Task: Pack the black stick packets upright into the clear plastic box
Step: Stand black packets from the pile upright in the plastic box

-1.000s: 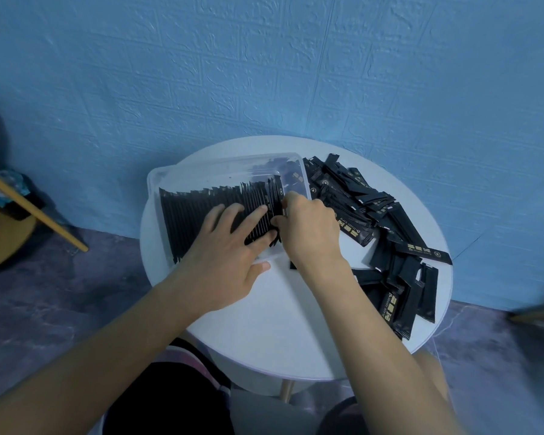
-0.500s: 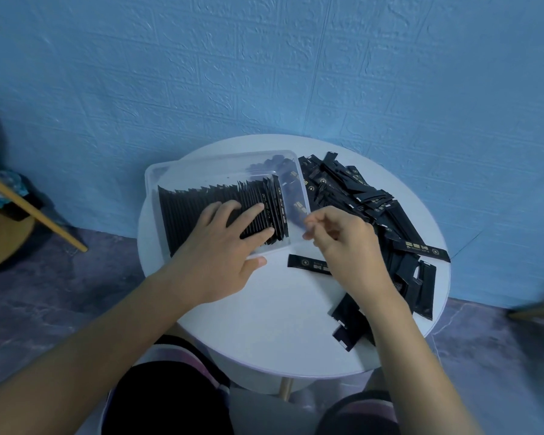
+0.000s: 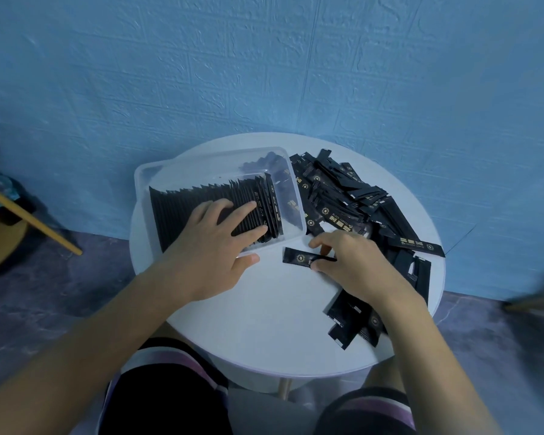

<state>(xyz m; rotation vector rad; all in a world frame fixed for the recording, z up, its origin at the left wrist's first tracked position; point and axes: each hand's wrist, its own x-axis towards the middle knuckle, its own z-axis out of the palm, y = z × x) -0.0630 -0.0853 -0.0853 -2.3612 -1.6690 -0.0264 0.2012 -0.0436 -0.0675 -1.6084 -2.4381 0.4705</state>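
Observation:
The clear plastic box (image 3: pixel 145 174) sits at the left back of the round white table (image 3: pixel 264 324). A dense row of upright black packets (image 3: pixel 195 196) fills most of it, with a gap at its right end. My left hand (image 3: pixel 211 249) lies on the row with straight fingers, thumb outside the front wall. A single black packet (image 3: pixel 296 256) lies flat on the table just right of the box's front corner. My right hand (image 3: pixel 349 265) pinches its right end between thumb and fingers.
A loose pile of black packets (image 3: pixel 352 196) covers the table's right half, with a few more packets (image 3: pixel 352 321) near the front right edge. A blue textured wall (image 3: pixel 264 73) stands behind. A wooden stick (image 3: pixel 29 215) leans at the left.
My right hand left the box's right end, swung right and down to the table, and took hold of the single flat packet. My left hand stayed on the row.

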